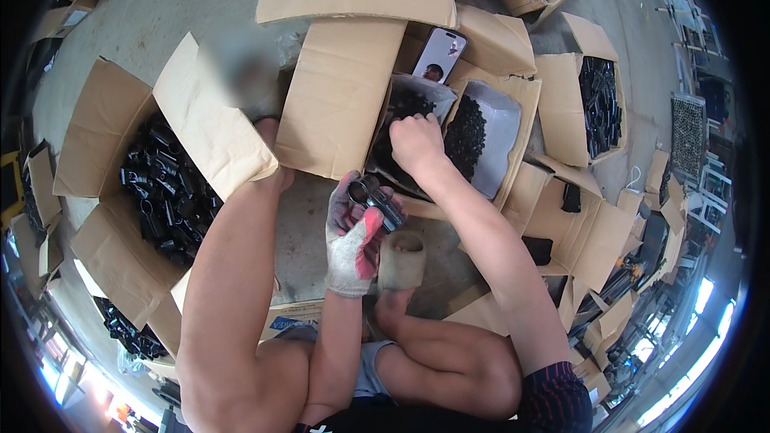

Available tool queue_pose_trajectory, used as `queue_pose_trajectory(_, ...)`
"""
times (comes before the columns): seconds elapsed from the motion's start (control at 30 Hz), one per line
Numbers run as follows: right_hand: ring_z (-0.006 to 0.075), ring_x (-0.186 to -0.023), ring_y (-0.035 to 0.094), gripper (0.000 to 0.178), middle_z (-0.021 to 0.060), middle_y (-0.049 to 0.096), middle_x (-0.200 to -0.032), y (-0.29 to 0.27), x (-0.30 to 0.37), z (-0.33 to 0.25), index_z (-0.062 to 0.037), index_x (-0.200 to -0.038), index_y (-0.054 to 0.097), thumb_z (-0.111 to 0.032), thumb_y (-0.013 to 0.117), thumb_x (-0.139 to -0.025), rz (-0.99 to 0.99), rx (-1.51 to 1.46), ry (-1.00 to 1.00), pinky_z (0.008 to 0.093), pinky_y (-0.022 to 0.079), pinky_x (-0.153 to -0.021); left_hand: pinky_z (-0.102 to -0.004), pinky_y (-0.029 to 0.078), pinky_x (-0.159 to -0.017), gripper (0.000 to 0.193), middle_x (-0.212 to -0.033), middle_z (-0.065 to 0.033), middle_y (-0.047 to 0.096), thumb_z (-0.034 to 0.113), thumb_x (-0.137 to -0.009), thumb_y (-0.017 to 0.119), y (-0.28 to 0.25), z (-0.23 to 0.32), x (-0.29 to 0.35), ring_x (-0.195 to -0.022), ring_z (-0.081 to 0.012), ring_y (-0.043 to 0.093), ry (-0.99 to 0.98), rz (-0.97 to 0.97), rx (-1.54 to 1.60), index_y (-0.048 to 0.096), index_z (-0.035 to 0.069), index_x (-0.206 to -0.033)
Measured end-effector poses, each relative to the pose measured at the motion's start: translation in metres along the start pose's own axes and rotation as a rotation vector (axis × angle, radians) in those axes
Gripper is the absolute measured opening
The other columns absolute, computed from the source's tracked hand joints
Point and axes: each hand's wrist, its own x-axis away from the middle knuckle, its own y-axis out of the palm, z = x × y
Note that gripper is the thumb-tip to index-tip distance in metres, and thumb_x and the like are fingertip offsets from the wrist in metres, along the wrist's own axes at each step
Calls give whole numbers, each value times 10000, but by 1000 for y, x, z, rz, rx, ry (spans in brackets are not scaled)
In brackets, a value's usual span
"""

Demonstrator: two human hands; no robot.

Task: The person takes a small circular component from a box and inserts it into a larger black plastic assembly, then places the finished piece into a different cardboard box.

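My left hand (pixel 350 250), in a white-and-pink work glove, holds a black tubular fitting (pixel 385 208) with a round open ring at its end. Its fingers are wrapped around the fitting, over the gap between my legs. Bare and up ahead to the right, my right hand (pixel 417 143) dips into a grey bin (pixel 439 95) of small black pieces (pixel 409 104). The fingers there are curled together, and whatever they pinch is hidden. Beside it, a second grey bin (pixel 504 124) contains more small black pieces (pixel 465 132). Both bins sit inside an open cardboard box (pixel 525 124).
A phone (pixel 439 56) leans behind the bins. On the left, an open carton (pixel 104 136) contains black tubular fittings (pixel 164 192). Another carton (pixel 561 104) of black parts stands at right. A beige hollow cylinder (pixel 401 261) is near my left hand. Cardboard flaps (pixel 341 96) stick out ahead.
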Motion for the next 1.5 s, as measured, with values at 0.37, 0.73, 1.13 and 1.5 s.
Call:
queue_pose_trajectory(0.37,349,-911,716,120,181,729,-951,14,26,4,-32,-968,713,-79,622,-906,346,-382,42,473,577,-799,-493,596,-955,708,-1285,-210,628,51,-927,741,-2,-7,-1,-1136,-342,678,-8,16,-89,396,156,-1536)
queue_pose_trajectory(0.73,168,-812,723,110,115,759,-915,-42,166,-1,22,-962,746,-12,800,-872,476,-1175,-3,284,567,-735,-360,579,-960,758,-1316,-172,644,-76,-838,765,-1,-1,5,-1115,-236,681,-67,-80,-260,448,30,-1518)
queue_pose_trajectory(1.13,140,-810,718,95,93,762,-903,-13,170,2,23,-940,741,3,800,-867,473,-1285,-22,272,562,-743,-219,476,-526,797,-1215,-127,695,-125,-785,796,5,4,9,-691,-68,616,-51,-92,-573,512,71,-1504)
queue_pose_trajectory(1.5,89,-856,689,107,53,757,-944,14,170,5,31,-997,753,-26,782,-911,321,-1723,165,237,551,-772,-225,532,-747,775,-1205,-41,686,-106,-778,827,14,2,8,-887,-57,609,-68,-99,-736,546,42,-1485)
